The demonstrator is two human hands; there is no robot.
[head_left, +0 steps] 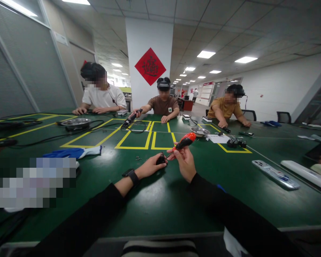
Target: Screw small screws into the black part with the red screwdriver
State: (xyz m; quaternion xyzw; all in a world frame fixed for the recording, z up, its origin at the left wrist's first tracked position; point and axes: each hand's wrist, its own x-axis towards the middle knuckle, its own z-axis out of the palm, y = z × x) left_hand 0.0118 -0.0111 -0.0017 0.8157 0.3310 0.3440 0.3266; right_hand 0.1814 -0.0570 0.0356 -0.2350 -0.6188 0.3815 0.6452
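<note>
In front of me, over the green table (160, 200), my left hand (149, 167) is closed around a small black part (161, 158) with a rounded metal-looking top. My right hand (187, 165) grips a screwdriver (186, 141) with a red and black handle, tilted so that its shaft points down and left at the black part. The tip is close to that part; whether it touches cannot be made out. Several tiny screws (138, 158) lie on the table to the left of my left hand.
Blue and white gloves (75, 152) and a blurred-out object (37, 184) lie left. A phone (275, 174) and a long white case (306, 174) are right. Metal dishes (200, 131), black parts (237, 143) and yellow tape rectangles (132, 147) are farther off. Three people sit opposite.
</note>
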